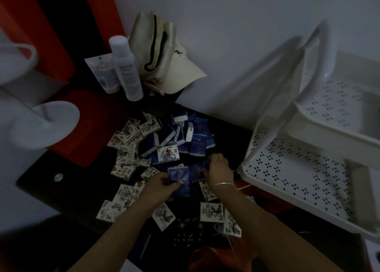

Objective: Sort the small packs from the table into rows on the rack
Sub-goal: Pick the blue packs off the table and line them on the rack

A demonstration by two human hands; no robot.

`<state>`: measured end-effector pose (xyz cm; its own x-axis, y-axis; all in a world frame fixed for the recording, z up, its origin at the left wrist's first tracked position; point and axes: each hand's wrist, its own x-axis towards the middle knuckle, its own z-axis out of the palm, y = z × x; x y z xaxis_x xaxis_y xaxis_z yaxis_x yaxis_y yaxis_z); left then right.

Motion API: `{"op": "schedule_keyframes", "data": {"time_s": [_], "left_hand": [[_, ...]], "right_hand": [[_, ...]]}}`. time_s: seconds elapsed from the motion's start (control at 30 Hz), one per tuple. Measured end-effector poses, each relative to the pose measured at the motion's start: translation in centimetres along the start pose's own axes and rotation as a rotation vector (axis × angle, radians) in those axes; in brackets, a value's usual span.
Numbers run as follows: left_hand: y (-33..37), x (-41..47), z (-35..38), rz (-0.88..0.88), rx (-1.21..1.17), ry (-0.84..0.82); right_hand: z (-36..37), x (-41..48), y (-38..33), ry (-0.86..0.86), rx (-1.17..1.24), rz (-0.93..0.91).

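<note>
Blue packs (pixel 178 182) in left hand (pixel 162 183), right hand (pixel 219 170)

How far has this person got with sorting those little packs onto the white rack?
Barely started: no packs show on the rack shelves in view. The left hand holds a blue pack, the right hand a second blue pack. The heap of blue and white packs on the table is left to sort.

Cream cap (pixel 164 51) is propped against the white wall (pixel 226 25). White bottle (pixel 125 66) is stood upright just left of it, with a white tube (pixel 100 72) stood beside it, overlapped by the bottle. Something pink (pixel 153 86) is tucked under the cap. Red panel (pixel 96 8) is seen behind.
</note>
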<state>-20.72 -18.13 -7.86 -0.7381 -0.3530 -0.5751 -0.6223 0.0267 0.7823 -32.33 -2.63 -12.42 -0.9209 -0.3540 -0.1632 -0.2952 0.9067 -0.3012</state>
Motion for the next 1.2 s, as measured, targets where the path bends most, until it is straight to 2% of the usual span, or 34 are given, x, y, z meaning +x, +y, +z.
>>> {"op": "schedule_keyframes", "data": {"time_s": [0.07,0.13,0.3,0.43,0.53,0.63,0.73,0.97,1.07,1.2], "left_hand": [[0.3,-0.5,0.1,-0.014,-0.053,-0.008],[0.6,-1.0,0.1,-0.020,-0.114,-0.015],[1.7,-2.1,-0.5,-0.033,-0.203,-0.029],[3.1,-3.2,-0.9,0.014,-0.239,0.002],[5.2,-4.3,-0.8,0.088,-0.337,0.006],[9.3,-5.8,0.0,0.269,-0.421,-0.050],[14.2,-8.0,1.6,0.534,-0.433,-0.092],[23.6,-13.8,6.7,0.956,-0.522,0.072],[27.2,-14.7,9.8,1.138,-0.410,0.096],[31.0,-13.1,16.4,1.215,-0.141,0.075]], "right_hand": [[0.4,-0.2,-0.3,-0.037,0.005,0.208],[1.3,-0.4,-0.6,-0.063,-0.031,0.263],[2.0,-0.3,-0.6,-0.009,0.057,0.192],[0.1,-0.7,-1.1,0.042,0.435,0.140],[-3.5,-1.8,-1.8,0.084,0.500,-0.046],[-8.6,-3.5,-2.0,0.212,0.477,-0.217],[-13.5,-5.5,-1.5,0.309,0.482,-0.267],[-22.8,-11.1,1.9,0.502,0.519,-0.312],[-27.0,-13.1,4.2,0.621,0.555,-0.283],[-31.6,-14.7,8.2,0.750,0.655,-0.189]]}}
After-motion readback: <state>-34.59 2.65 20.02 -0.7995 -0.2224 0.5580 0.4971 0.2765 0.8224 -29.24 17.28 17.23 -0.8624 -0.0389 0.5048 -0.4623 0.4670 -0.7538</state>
